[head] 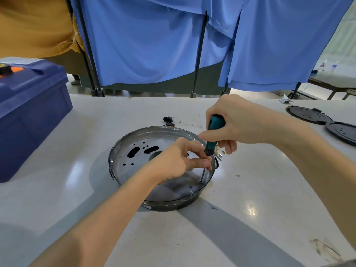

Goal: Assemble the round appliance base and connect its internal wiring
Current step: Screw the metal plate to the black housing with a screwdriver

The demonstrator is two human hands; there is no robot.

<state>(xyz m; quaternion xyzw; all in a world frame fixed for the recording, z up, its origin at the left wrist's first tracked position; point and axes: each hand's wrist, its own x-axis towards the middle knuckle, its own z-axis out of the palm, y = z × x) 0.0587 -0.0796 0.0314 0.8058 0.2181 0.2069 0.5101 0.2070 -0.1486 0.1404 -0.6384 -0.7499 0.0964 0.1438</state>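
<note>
Screwing is the step in hand, so I judge the task about half done. The round base [123,155] sits in the middle of the table [134,112]. The right hand [240,124] is wrapped around the handle of the screwdriver [215,122], and the left hand [173,160] pinches its shaft. The tip stands on 1 screw [201,181] near the front rim. Nearby holes [190,187] are empty. A thin wire [188,123] and small black parts [167,118] lie behind the base, not yet connected.
</note>
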